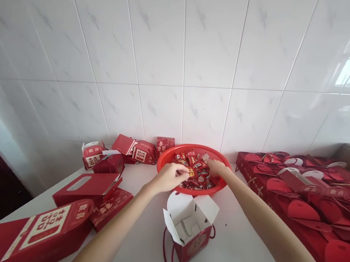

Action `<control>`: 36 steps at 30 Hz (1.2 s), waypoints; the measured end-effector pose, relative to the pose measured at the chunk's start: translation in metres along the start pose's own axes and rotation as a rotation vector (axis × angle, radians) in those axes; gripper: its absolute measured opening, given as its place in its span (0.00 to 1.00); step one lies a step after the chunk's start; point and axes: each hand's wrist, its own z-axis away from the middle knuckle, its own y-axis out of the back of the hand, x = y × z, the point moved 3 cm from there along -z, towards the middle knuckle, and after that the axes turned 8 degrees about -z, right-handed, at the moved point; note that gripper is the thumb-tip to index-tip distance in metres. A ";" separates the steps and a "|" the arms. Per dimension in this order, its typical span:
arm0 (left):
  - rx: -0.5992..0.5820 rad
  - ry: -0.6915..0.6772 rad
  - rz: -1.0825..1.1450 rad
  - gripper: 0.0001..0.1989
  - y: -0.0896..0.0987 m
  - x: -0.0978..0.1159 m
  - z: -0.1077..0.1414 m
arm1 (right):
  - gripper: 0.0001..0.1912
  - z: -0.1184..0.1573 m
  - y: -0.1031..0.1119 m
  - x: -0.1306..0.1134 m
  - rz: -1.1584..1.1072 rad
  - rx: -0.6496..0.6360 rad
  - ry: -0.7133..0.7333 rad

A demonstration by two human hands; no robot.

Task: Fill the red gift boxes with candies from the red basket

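Note:
A red plastic basket (197, 147) holds many red-wrapped candies (197, 164). My left hand (169, 177) is over its near left rim, thumb and fingers pinched together beside a red and yellow wrapper. Whatever is in that pinch, if anything, is too small to name. My right hand (216, 168) reaches in over the right rim, fingers down among the candies and hidden from view. In front of the basket stands a red gift box (192, 246) with white inner flaps folded out and a red cord handle. Nothing but its white floor shows inside.
Many red gift boxes (307, 212) crowd the right side of the white table (229, 256). On the left lie several red boxes, including a long one (38, 229) and a small one with flaps up (91, 155). A tiled wall (208, 67) rises behind.

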 end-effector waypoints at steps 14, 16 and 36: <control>-0.197 -0.077 -0.129 0.17 -0.032 -0.002 -0.089 | 0.09 -0.017 0.004 0.030 -0.787 0.401 0.130; -0.276 -0.097 -0.193 0.18 -0.039 0.002 -0.098 | 0.10 -0.020 0.005 0.035 -0.872 0.460 0.119; -0.529 -0.098 -0.679 0.22 -0.075 0.005 -0.109 | 0.13 -0.029 -0.016 0.037 -0.571 0.069 0.004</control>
